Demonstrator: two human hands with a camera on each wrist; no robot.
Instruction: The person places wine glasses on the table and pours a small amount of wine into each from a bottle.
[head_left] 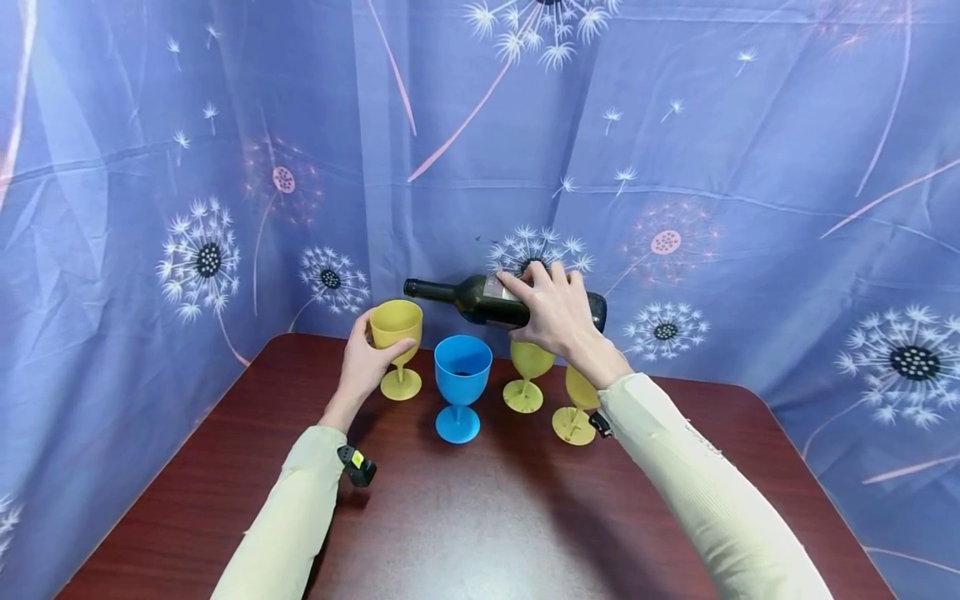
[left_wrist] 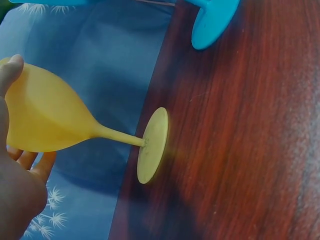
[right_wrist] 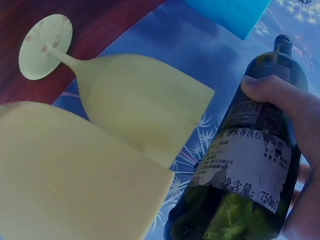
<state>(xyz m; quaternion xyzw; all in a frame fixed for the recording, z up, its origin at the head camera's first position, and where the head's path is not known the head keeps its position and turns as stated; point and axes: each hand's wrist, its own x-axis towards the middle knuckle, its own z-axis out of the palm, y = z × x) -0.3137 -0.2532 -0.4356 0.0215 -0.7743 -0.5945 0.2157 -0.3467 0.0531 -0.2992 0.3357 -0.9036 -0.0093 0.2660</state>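
Observation:
My left hand point(head_left: 364, 358) grips the bowl of a yellow goblet point(head_left: 398, 321) at the table's far left; its round foot point(left_wrist: 153, 145) shows close over the wood in the left wrist view. A dark green wine bottle point(head_left: 474, 297) lies nearly level in the air, held round its body by my right hand point(head_left: 553, 308). The bottle's neck points left, its mouth just right of the goblet's rim. Below the neck stands a blue goblet point(head_left: 458, 385) with something dark inside. In the right wrist view the bottle's white label point(right_wrist: 245, 167) faces the camera.
Two more yellow goblets, one point(head_left: 523, 395) beneath the bottle and another point(head_left: 573, 425) partly hidden by my right forearm, stand to the right. The dark red wooden table point(head_left: 450, 517) ends at a blue dandelion-print curtain point(head_left: 480, 125).

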